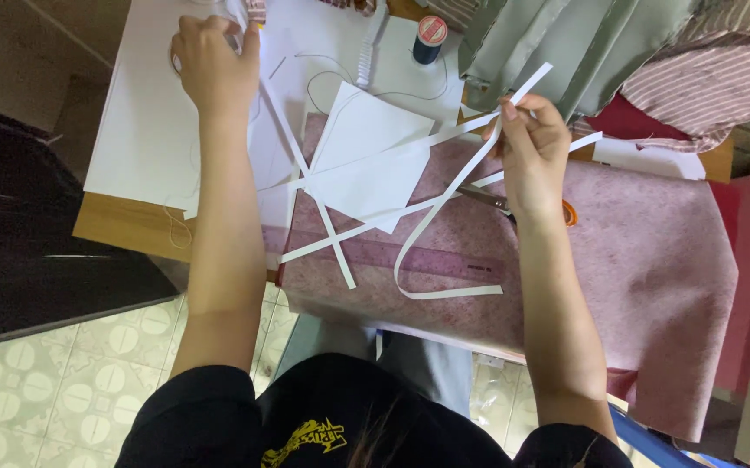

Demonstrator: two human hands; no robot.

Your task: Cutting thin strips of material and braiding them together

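The right hand (533, 147) pinches a long white paper strip (444, 204) between thumb and fingertips; the strip curls down in a loop over a pink sheet (644, 251) and a translucent pink ruler (431, 257). The left hand (212, 65) is far to the left, fingers closed around a small clear object (236, 13) (too hidden to identify) on a white board (145, 121). More white strips (327, 230) cross a white paper square (366, 160) between the hands. A dark thread spool (430, 39) stands at the far edge, beside folded grey-green cloth (566, 48).
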